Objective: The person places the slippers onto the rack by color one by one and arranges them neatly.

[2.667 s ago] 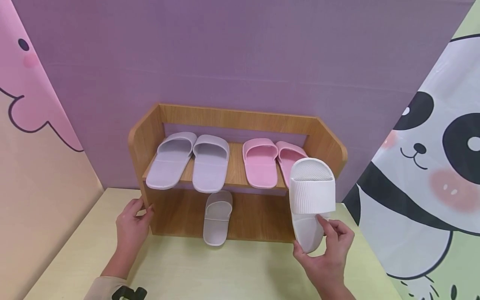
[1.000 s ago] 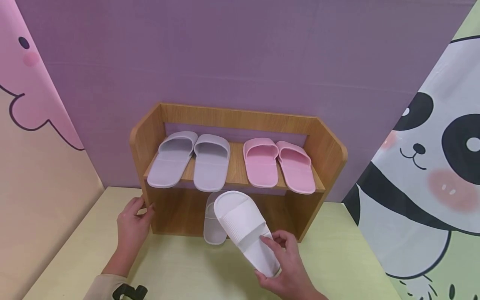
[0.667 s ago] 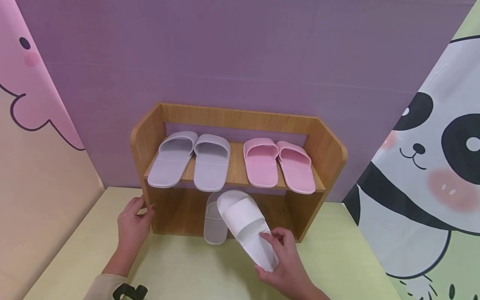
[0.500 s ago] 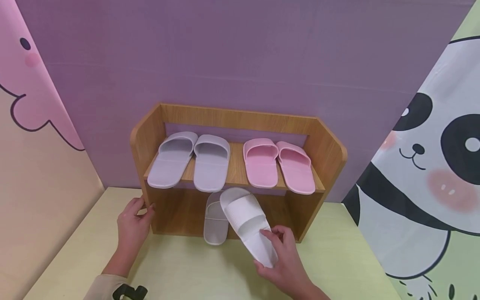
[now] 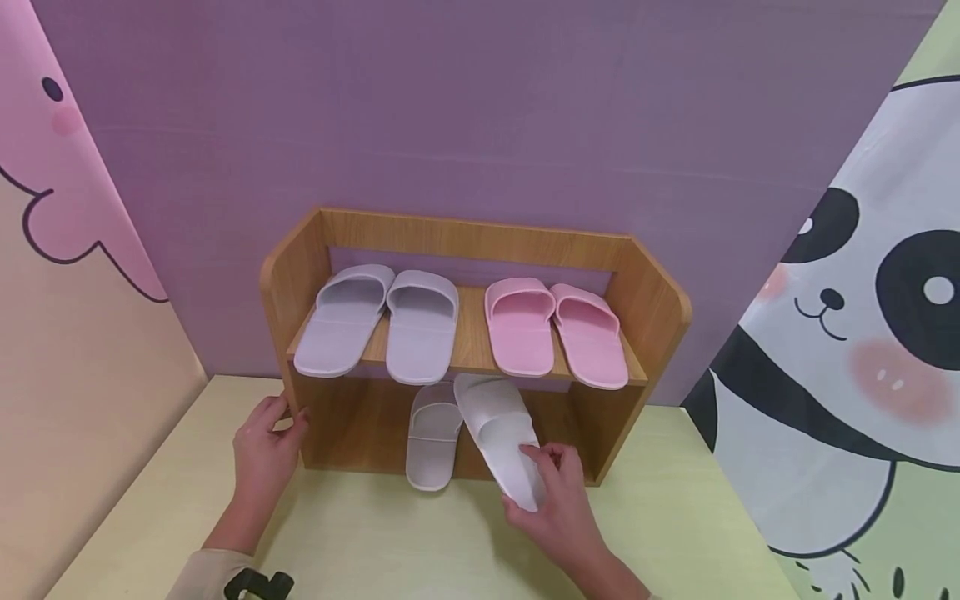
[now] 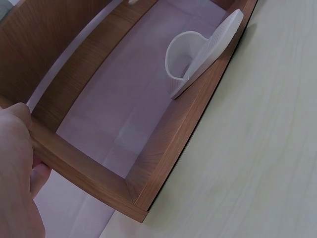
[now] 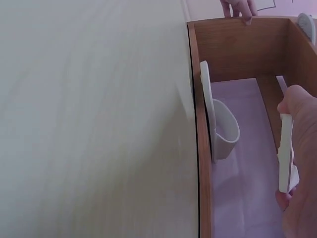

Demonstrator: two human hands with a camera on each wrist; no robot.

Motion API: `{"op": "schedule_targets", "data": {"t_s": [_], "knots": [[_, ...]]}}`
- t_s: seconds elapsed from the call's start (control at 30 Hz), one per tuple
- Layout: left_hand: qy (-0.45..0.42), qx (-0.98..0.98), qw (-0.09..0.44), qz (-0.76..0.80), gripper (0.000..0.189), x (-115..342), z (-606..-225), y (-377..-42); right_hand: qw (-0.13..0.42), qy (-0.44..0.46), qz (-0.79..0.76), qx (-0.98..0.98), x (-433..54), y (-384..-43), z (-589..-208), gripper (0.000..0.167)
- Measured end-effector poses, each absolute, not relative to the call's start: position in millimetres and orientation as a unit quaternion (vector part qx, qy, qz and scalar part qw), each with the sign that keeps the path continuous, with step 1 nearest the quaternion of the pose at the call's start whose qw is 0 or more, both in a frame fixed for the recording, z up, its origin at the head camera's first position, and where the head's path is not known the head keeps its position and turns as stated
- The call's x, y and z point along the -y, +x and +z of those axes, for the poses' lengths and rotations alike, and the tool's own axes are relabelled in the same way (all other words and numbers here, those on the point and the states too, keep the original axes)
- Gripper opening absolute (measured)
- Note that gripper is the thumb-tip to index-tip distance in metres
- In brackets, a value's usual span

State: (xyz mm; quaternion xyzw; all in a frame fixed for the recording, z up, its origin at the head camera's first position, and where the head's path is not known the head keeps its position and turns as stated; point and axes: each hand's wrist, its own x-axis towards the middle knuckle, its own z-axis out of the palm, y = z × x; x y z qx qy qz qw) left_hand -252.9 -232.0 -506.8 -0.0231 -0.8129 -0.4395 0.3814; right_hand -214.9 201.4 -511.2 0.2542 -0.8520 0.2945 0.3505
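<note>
My right hand (image 5: 558, 510) pinches a white slipper (image 5: 501, 454) by its heel, thumb on one side and fingers on the other. Toe first and tilted, the slipper reaches into the lower level of a small wooden shoe rack (image 5: 480, 231). Just left of it a greyish-white slipper (image 5: 432, 460) rests on the bottom board, heel over the front edge. My left hand (image 5: 267, 450) grips the rack's left side panel. From the right wrist, the held slipper (image 7: 285, 153) appears edge-on, apart from the resting slipper (image 7: 208, 104).
On the upper shelf lie a pair of lilac slippers (image 5: 422, 333) at the left and a pair of pink slippers (image 5: 522, 333) at the right. A pale wooden table (image 5: 360, 533) carries the rack, with a purple backdrop (image 5: 480, 100) behind.
My right hand has brought the white slipper from the rack's right side to the middle, lowered it, and moved it inward beside the resting slipper. My left hand keeps its place.
</note>
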Motion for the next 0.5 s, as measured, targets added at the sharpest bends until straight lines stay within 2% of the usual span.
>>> {"op": "schedule_targets", "data": {"t_s": [0.5], "knots": [[-0.017,0.814,0.380,-0.439,0.030,230.5,-505.1,-251.2,0.341,0.152,0.326,0.869,-184.5,-235.0,-524.0,0.063]]}}
